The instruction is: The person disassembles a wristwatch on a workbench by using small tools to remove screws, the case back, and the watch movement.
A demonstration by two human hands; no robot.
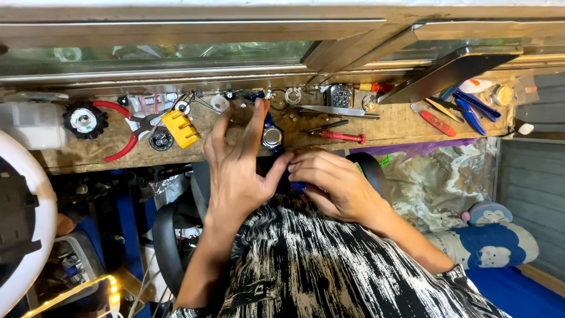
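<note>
A wristwatch with a silver case and a dark blue strap is held between both hands just in front of the wooden bench edge. My left hand has its fingers raised and spread, the thumb pressing toward the strap. My right hand is curled around the lower part of the blue strap. The watch's lower half is hidden by the fingers. Below the hands is a black-and-white patterned shirt.
On the bench lie red-handled pliers, a yellow block tool, a black toothed round tool, a red-handled screwdriver, tweezers, blue and red tools at right. A white ring light stands at left.
</note>
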